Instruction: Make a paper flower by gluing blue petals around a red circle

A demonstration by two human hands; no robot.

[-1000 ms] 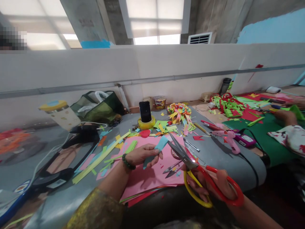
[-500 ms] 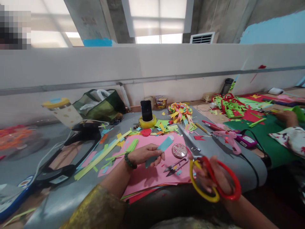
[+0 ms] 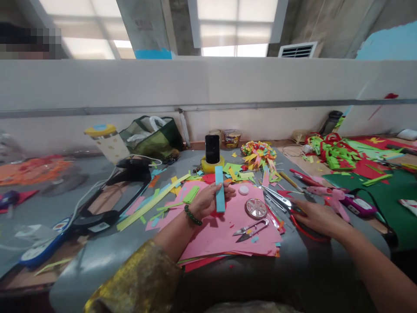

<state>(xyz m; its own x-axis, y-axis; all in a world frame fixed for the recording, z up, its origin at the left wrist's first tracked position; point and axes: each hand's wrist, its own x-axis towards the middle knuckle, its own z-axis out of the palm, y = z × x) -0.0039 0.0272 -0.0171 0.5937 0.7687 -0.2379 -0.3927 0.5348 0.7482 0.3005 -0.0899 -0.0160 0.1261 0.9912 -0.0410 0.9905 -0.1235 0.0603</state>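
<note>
My left hand [image 3: 206, 201], with a green bead bracelet at the wrist, pinches a light-blue paper strip [image 3: 220, 195] upright between thumb and fingers. It is above a stack of pink paper [image 3: 208, 238]. To the right, my right hand [image 3: 321, 217] is closed over the handles of a large pair of scissors [image 3: 279, 198] at table level. The blades point away to the left; my hand covers part of the red handle. Between the hands are thread snips [image 3: 251, 230], a round clear case [image 3: 256, 208] and a small white disc [image 3: 243, 190] on the pink paper.
A phone [image 3: 212, 148] stands in a yellow tape roll [image 3: 211, 166] behind the paper. Paper scraps, a multicoloured paper ball [image 3: 258, 153], a pink glue gun [image 3: 330, 198] and a purple device [image 3: 361, 206] surround the work. A black frame [image 3: 107, 213] and cables lie left.
My right hand has lowered the scissors from in front of me to the table on the right. My left hand has turned the blue strip from slanted to upright. The view has shifted left.
</note>
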